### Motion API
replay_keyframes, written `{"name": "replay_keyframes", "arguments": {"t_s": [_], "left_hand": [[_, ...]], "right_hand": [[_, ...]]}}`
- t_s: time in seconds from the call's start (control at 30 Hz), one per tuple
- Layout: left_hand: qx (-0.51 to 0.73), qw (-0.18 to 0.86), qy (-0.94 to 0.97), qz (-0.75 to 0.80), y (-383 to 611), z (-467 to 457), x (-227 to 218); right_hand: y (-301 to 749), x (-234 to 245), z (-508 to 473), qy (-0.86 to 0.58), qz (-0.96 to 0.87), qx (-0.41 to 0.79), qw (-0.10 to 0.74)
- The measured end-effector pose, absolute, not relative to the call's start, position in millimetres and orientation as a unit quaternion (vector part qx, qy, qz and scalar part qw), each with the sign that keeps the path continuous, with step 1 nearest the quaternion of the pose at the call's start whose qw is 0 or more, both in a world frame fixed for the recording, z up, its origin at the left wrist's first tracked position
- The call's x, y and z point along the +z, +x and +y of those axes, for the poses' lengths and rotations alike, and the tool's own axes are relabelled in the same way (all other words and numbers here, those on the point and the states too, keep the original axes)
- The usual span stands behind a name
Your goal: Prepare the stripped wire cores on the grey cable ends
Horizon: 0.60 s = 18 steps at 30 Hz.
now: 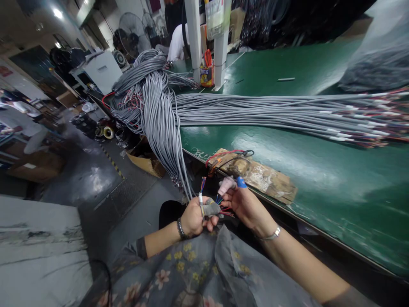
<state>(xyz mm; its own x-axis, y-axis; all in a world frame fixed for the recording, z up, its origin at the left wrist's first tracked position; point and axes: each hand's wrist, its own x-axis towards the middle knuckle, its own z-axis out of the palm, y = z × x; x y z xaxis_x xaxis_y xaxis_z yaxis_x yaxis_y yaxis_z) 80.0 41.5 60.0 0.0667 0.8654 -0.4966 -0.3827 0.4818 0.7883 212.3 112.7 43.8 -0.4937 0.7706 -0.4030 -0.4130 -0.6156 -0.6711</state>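
Grey-sheathed, the cable end (191, 192) I am watching drops from the big bundle (161, 123) that spills over the edge of the green table (287, 140). It runs straight into the left hand (194, 219), which is closed into a fist around it, the wrapped thumb pressed across the top. Out of that fist the coloured wires (223, 205) fan toward the right hand (247, 204), which sits just beside it above the lap. The right hand is half curled, its capped fingertips (242, 182) raised over the wires; from my feed I cannot tell whether they pinch a strand or only rest against it. My worry is the weight of the hanging bundle: if the fist slackens, I judge the cable could slide out and the short wires would slip away from the right fingers. The strands also cross each other closely, so a wrong one could be picked, and the caps may dull the feel. Loose red and black leads lie on the cardboard (265, 177) at the table edge, near enough to snag a raised wrist.
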Motion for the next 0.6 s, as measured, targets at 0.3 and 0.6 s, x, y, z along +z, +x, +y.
{"name": "replay_keyframes", "arguments": {"t_s": [0.3,0.6], "left_hand": [[0.470,0.698,0.195,0.504,80.4,49.6,65.3],[0.476,0.704,0.196,0.489,78.2,55.5,61.9]], "right_hand": [[205.5,28.1,112.4,-0.346,-0.335,0.759,0.438],[195.7,27.4,114.6,-0.313,-0.313,0.794,0.416]]}}
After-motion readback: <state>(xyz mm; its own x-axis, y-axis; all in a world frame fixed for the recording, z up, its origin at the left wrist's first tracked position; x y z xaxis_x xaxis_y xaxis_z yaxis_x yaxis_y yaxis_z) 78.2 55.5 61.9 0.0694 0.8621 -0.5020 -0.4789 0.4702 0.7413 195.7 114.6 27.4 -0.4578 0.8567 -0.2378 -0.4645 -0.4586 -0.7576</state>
